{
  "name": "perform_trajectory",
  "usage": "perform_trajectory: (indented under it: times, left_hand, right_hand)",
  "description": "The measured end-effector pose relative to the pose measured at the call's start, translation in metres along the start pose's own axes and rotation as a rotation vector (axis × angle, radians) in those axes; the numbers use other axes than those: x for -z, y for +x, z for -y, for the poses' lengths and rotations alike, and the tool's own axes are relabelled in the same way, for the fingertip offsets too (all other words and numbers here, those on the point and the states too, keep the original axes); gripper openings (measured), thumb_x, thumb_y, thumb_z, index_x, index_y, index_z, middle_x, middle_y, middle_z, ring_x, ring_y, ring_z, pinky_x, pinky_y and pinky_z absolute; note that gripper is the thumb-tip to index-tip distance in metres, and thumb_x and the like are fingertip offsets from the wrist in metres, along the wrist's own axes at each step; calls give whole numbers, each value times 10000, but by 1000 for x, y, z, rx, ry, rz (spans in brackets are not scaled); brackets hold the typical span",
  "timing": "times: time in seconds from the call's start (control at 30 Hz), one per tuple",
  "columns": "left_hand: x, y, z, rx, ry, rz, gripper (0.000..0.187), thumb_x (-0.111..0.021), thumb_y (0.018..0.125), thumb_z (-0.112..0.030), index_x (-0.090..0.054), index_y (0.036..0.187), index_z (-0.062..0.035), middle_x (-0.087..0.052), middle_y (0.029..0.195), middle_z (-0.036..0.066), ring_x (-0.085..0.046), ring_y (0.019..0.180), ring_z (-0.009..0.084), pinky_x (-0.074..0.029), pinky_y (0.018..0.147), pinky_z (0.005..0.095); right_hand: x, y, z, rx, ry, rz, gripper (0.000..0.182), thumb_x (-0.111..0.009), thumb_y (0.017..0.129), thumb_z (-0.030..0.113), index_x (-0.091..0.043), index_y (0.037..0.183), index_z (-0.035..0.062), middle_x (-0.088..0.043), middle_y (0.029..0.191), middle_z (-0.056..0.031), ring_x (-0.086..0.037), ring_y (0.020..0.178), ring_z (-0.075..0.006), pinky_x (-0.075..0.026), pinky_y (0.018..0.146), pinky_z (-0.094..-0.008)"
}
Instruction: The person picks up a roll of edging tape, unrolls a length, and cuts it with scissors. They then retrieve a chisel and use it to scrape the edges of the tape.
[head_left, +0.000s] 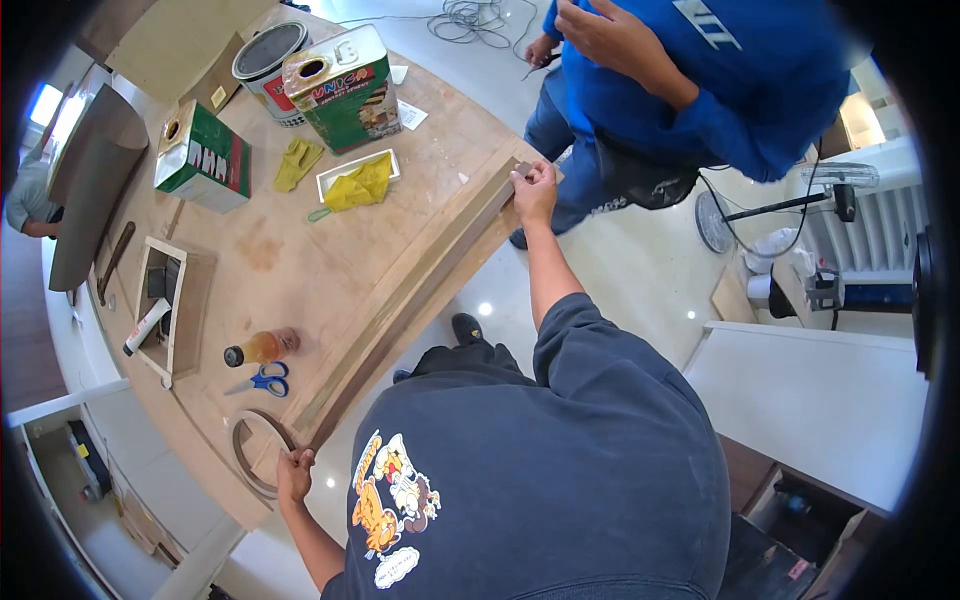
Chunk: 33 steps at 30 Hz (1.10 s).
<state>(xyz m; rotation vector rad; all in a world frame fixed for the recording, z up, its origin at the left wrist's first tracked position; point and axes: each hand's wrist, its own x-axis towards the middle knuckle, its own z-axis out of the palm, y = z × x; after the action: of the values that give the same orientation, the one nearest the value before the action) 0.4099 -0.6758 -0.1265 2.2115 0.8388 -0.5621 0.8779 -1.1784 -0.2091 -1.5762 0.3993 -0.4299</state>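
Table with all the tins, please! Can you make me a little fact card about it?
table: wooden
tins: three, two green, one grey and white
drink-like bottle: beside blue scissors
left hand: at brown roll
right hand: pinching something brown
other person: blue top

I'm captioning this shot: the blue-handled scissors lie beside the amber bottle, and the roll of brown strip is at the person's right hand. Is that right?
Not the right hand: the head view shows the roll of brown strip at the left hand. The blue-handled scissors lie beside the amber bottle.
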Motion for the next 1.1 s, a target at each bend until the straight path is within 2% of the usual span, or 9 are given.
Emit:
perform_trajectory:
  times: [0.1,0.2,0.3,0.6,0.9,1.0,1.03,1.07,1.1]
  left_hand:
    - [3,-3,-10,24,38,12,301,-645,890,-221,-579,702,5,-591,638,49,-533,618,146,-435,617,320]
    - [-1,1,2,14,-12,-13,318,-640,896,-235,-606,691,5,-593,642,43,-529,618,143,-435,619,326]
    - [2,2,1,29,21,54,315,-634,903,-238,-614,704,6,-600,654,39,-531,628,142,-437,627,324]
    - [4,-2,-8,20,46,32,315,-635,901,-244,-626,719,13,-610,662,40,-533,639,145,-438,639,314]
    - [5,-3,-20,8,69,26,350,-635,898,-262,-611,688,17,-588,627,42,-536,626,155,-447,632,333]
    - [0,8,8,-16,84,21,336,-612,912,-268,-626,730,14,-607,646,80,-555,645,167,-459,639,346]
    - [-11,28,65,-101,69,19,330,-573,927,-303,-655,813,-4,-646,709,159,-612,682,257,-481,680,388]
    - [-13,30,72,-252,387,14,346,-534,928,-349,-682,888,-38,-661,812,216,-631,780,364,-484,720,440]
    - [-17,25,72,-400,540,-59,382,-524,917,-380,-692,901,-37,-660,881,233,-609,846,418,-474,753,485]
  right_hand:
    - [3,-2,6,18,-143,27,417,-695,792,2,-503,1159,-45,-685,999,-115,-650,856,-147,-510,763,-266]
    - [0,-4,7,27,-199,-14,399,-712,781,25,-542,1139,-22,-684,985,-101,-648,845,-150,-508,760,-270]
    - [-1,-8,14,24,-289,-47,407,-733,761,54,-568,1130,6,-677,963,-106,-647,827,-176,-509,758,-289]
    - [2,5,0,99,-424,-90,343,-785,685,100,-654,993,24,-601,947,-109,-599,850,-250,-495,780,-345]
    - [8,13,2,-29,-465,-54,394,-840,627,174,-672,951,24,-615,946,-112,-604,853,-241,-499,773,-351]
    - [8,17,-5,6,-542,-46,446,-861,626,274,-686,957,32,-656,857,-95,-623,806,-228,-510,743,-340]
    - [13,23,-14,144,-547,-27,390,-827,648,245,-687,931,17,-656,802,-103,-623,744,-252,-509,713,-350]
    - [15,37,-41,243,-606,-25,285,-767,677,202,-697,880,14,-653,731,-118,-622,685,-278,-506,676,-367]
    - [20,44,-45,242,-553,46,215,-715,687,170,-709,835,14,-668,716,-132,-635,671,-269,-503,656,-378]
